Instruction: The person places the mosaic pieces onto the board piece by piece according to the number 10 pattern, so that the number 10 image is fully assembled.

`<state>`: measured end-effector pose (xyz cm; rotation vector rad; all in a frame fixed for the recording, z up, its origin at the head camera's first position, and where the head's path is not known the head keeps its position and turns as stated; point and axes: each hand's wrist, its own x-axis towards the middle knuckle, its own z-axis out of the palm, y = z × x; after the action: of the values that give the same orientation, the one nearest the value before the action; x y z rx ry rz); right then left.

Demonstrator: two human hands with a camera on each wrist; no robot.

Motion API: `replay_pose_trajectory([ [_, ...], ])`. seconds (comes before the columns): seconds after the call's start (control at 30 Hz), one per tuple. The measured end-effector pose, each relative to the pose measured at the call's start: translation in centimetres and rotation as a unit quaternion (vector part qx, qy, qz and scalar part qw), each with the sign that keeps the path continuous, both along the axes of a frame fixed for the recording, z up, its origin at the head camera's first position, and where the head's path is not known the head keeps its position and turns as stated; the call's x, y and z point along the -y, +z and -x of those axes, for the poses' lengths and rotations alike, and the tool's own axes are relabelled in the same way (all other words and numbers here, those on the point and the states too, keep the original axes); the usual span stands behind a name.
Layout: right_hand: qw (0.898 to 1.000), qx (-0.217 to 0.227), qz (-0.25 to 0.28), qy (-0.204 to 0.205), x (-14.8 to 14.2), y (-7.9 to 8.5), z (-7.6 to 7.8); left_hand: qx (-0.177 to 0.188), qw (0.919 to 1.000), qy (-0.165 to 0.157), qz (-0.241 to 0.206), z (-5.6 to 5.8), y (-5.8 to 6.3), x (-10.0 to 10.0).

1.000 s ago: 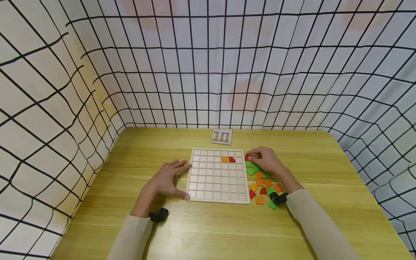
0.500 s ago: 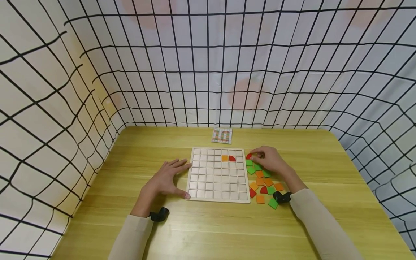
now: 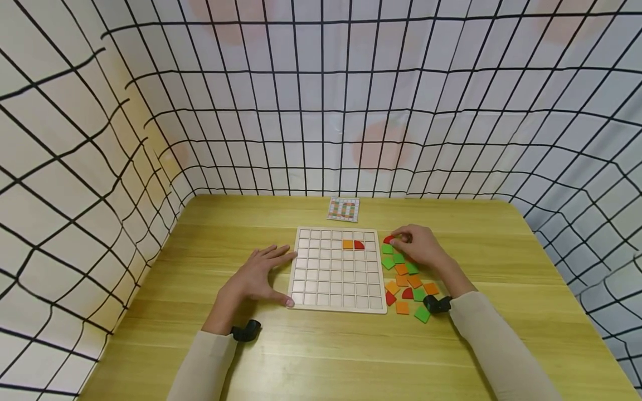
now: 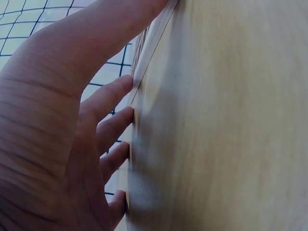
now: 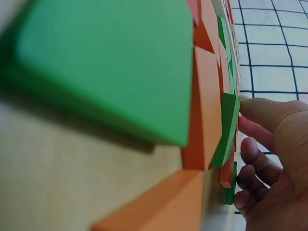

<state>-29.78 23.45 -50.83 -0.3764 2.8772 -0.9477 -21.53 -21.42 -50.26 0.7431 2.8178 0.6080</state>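
A square wooden grid board (image 3: pixel 318 283) lies mid-table. Set in its upper right cells are an orange square tile (image 3: pixel 348 244) and a red quarter-circle tile (image 3: pixel 359 245). My left hand (image 3: pixel 256 277) spreads along the board's left side, thumb at the lower corner and index fingertip against the edge; the left wrist view shows the fingertips down on the tabletop. Just beyond the board's right edge, my right hand (image 3: pixel 418 243) pinches another red tile (image 3: pixel 388 239) between thumb and index finger, partly covering it. Its other fingers are curled in the right wrist view.
Right of the board lies a loose pile of green tiles (image 3: pixel 422 314), orange tiles (image 3: pixel 402 307) and red tiles (image 3: pixel 408 293), under and beside the right wrist. A small patterned card (image 3: pixel 343 209) lies behind the board. Black-gridded white walls surround the table's back and sides.
My right hand has shifted slightly rightward with the red tile, away from the board's edge. A green tile beside it has also slid a little right. The left hand stays in place.
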Motion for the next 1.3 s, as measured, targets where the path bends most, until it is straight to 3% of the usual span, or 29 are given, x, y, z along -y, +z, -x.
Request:
replay_pose_trajectory([
  [0.33,1.000,-0.011,-0.010,-0.018,-0.5,0.1,0.4,-0.001,1.0000,-0.005,-0.001,0.0,0.0,-0.2],
  [0.77,1.000,-0.005,-0.016,-0.009,0.0,0.5,0.8,-0.010,0.9999,-0.005,-0.005,0.1,0.1,-0.2],
  [1.03,1.000,-0.005,0.002,-0.016,0.4,0.4,0.3,-0.001,1.0000,-0.003,-0.003,0.0,0.2,-0.2],
  [1.3,0.999,-0.028,0.020,0.016,2.3,1.1,-1.0,-0.005,1.0000,-0.003,-0.003,0.0,0.0,0.0],
])
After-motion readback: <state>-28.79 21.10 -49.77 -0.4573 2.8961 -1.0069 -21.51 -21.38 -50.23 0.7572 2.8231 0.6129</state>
